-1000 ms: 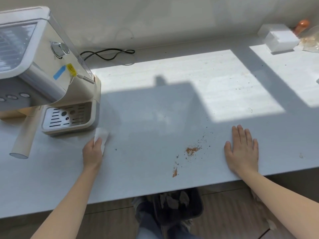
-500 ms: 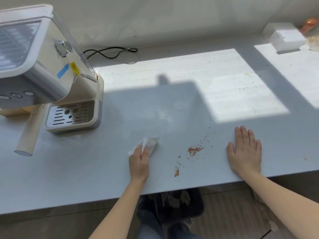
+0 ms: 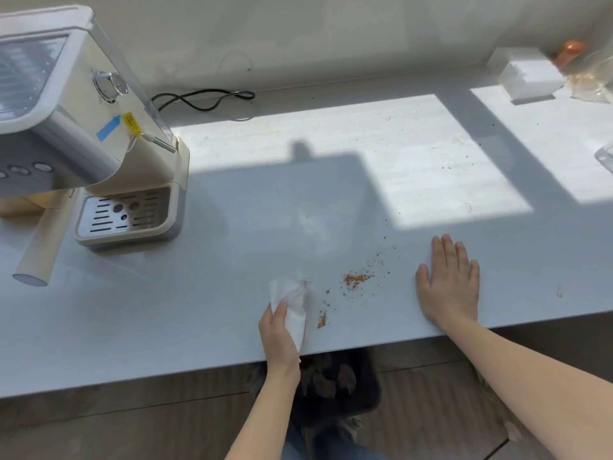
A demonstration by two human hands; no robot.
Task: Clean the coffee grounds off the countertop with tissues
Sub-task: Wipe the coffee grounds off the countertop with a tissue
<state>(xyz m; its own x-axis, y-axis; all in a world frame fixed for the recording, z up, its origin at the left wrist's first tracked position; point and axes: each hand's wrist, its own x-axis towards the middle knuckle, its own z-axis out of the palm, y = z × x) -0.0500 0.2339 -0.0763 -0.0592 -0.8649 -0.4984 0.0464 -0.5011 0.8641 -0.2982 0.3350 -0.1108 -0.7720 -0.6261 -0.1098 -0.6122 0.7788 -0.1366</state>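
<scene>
Brown coffee grounds [image 3: 355, 279] lie scattered on the pale grey countertop [image 3: 199, 310], with a smaller clump [image 3: 321, 321] nearer the front edge. My left hand [image 3: 278, 333] grips a crumpled white tissue [image 3: 292, 302] pressed on the counter, just left of the small clump. My right hand [image 3: 451, 283] rests flat on the counter, fingers spread, to the right of the grounds and holding nothing.
A cream coffee machine [image 3: 83, 134] with a drip tray [image 3: 127, 215] stands at the left, its black cord [image 3: 205, 99] behind. A white tissue box [image 3: 529, 78] and a clear bag [image 3: 593, 81] sit at the back right. A dark bin [image 3: 335, 386] sits below the edge.
My left hand has swept the tissue from beside the coffee machine rightwards and towards the front edge, close to the grounds. My right hand has stayed flat in place.
</scene>
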